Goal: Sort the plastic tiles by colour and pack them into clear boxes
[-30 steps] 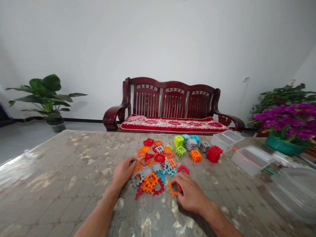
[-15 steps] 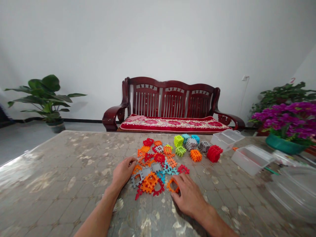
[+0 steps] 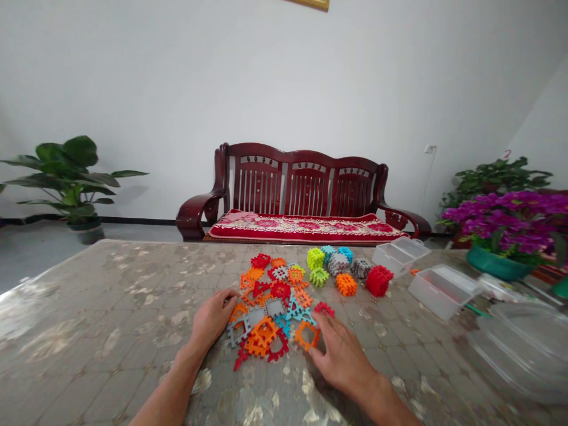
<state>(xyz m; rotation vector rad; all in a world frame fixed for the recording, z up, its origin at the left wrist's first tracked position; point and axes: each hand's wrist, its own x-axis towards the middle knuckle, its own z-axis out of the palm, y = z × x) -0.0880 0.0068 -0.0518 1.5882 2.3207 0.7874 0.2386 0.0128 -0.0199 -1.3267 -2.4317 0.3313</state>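
My left hand rests on the table at the left edge of a loose pile of flat notched plastic building pieces, fingers loosely bent and nothing visible in them. Closest to its fingertips is an orange piece, with a grey piece below. On the pile's right side my right hand has thumb and fingers apart beside an orange open-frame piece; whether it touches the piece I cannot tell. A red piece lies just beyond its fingers. Blue triangular pieces and a red piece lie between the hands.
Behind the pile stand sorted stacks: lime, orange, grey and red. Clear plastic boxes and a large clear container sit at right, near purple flowers. A wooden bench stands beyond the table.
The view has shifted slightly right and up, bringing a gold frame edge in at the top. The right thumb and fingers now sit farther from the orange frame piece. The left hand stays by the pile.
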